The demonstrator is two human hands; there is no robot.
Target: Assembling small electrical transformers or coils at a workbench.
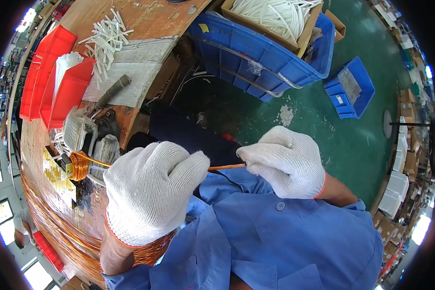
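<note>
Both of my hands wear white knitted gloves. A length of copper wire (227,166) stretches between them, above my lap. My left hand (152,186) is closed around the wire, which comes out on its far side and runs left to a wound copper coil (79,166) at the workbench. With fingers and thumb pinched together, my right hand (285,162) grips the wire near its right end; the very tip is hidden in the fingers. Just beyond my left hand lie a clear plastic box (79,131) and a grey wrapped lump (107,149).
Red bins (65,94), white sleeve strips (108,41) and a dark wrapped rod (113,91) are on the wooden bench. Loops of copper wire (67,227) lie at lower left. A large blue crate (256,53) bears a carton of white tubing; a smaller blue bin (350,89) stands on the green floor.
</note>
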